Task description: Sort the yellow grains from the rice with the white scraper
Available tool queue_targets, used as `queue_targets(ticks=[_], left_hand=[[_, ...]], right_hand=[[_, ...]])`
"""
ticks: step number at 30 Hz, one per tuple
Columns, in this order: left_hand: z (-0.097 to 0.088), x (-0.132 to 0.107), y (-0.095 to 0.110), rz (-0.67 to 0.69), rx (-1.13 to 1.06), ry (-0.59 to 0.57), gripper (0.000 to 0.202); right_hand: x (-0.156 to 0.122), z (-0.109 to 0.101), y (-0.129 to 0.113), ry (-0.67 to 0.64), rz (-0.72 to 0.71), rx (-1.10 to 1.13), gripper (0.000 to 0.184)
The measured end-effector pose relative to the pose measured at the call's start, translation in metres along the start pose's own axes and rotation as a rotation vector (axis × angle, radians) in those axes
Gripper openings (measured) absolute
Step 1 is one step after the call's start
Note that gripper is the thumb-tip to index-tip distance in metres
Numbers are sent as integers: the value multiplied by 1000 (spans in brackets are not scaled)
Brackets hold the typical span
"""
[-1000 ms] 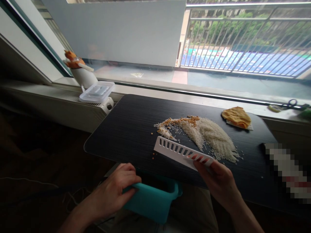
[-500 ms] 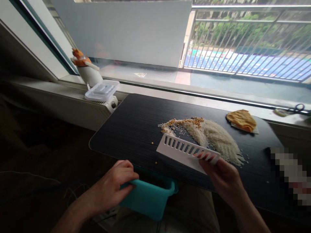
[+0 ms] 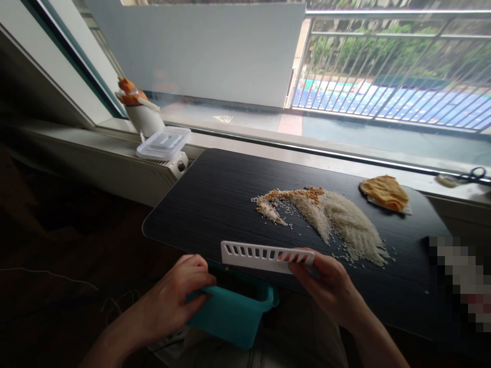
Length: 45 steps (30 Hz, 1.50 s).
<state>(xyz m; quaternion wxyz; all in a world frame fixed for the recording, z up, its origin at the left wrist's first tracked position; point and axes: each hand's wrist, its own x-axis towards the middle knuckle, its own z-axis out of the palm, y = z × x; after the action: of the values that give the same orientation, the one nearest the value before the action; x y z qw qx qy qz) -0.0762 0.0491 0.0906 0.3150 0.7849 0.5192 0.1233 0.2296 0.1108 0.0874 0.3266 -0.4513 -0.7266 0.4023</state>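
Observation:
My right hand (image 3: 332, 289) is closed on one end of a white slotted plastic scraper (image 3: 259, 255), which stands on its long edge at the near edge of the black table (image 3: 215, 199). My left hand (image 3: 174, 301) grips the rim of a teal plastic container (image 3: 233, 312) held just below that table edge, under the scraper. Farther back on the table lies a pile of white rice (image 3: 341, 222) with a streak of yellow-brown grains (image 3: 291, 194) along its left side.
A yellow cloth (image 3: 385, 191) lies at the table's far right. On the sill at left stand a white jug with an orange top (image 3: 140, 110) and a clear lidded box (image 3: 164, 143). Scissors (image 3: 470, 175) lie on the sill at right.
My right hand has drawn the scraper from beside the rice pile toward me and leftward to the table's near edge, over the teal container. The loose grains near the edge are gone from view.

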Motion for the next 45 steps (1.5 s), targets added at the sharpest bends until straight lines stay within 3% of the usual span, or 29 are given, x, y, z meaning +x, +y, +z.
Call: queue_targets(ticks=[2, 7, 10, 27, 34, 41, 45], left_hand=[[0, 1, 2, -10, -6, -18, 24], [6, 10, 9, 16, 11, -36, 27], [10, 15, 14, 29, -14, -51, 26], [12, 17, 17, 37, 4, -111, 29], [11, 17, 16, 49, 7, -107, 28], [12, 17, 18, 51, 15, -106, 23], [12, 18, 20, 53, 14, -100, 22]], right_hand=[[-10, -7, 4, 64, 17, 2, 20], [-18, -31, 31, 559, 92, -60, 18], [-13, -40, 42, 698, 117, -51, 19], [-14, -44, 45, 614, 177, 32, 20], [-22, -43, 38, 637, 168, 48, 18], [-33, -43, 37, 524, 165, 90, 14], [-47, -42, 38, 555, 184, 77, 13]])
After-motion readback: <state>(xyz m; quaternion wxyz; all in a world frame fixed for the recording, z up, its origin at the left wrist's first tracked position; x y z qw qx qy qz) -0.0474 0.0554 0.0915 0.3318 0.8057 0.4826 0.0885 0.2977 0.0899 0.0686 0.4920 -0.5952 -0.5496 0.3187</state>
